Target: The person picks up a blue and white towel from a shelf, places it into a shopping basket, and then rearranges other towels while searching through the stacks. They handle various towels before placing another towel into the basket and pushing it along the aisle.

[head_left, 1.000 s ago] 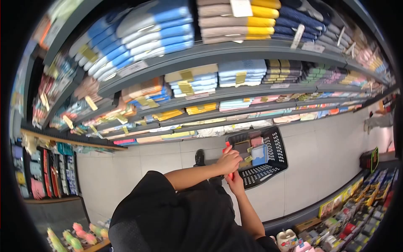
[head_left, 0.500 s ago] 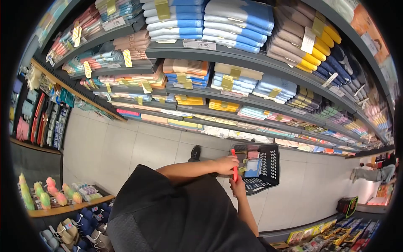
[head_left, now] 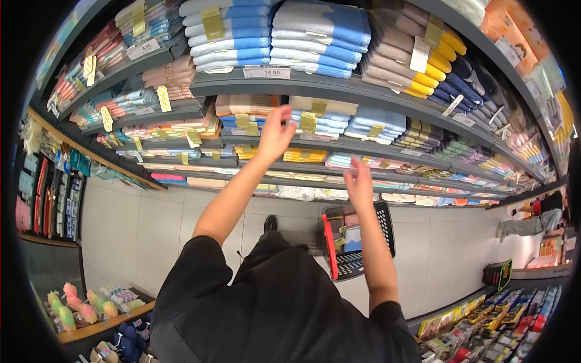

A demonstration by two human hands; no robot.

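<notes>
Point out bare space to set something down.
Bare floor lies between the left display and the shoe, and between the red-handled basket and the green-edged black container. Crowded: the shelves, stacked tightly with folded cloths, and the lower-right display.

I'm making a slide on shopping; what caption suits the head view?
Left hand and right hand raised, open, before shelves of folded cloths, red-handled basket below.

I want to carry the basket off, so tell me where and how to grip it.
Best take the basket by the middle of its red handle, reaching down from above with the right hand: the long bar runs along the basket's left edge, clear of the goods inside.
</notes>
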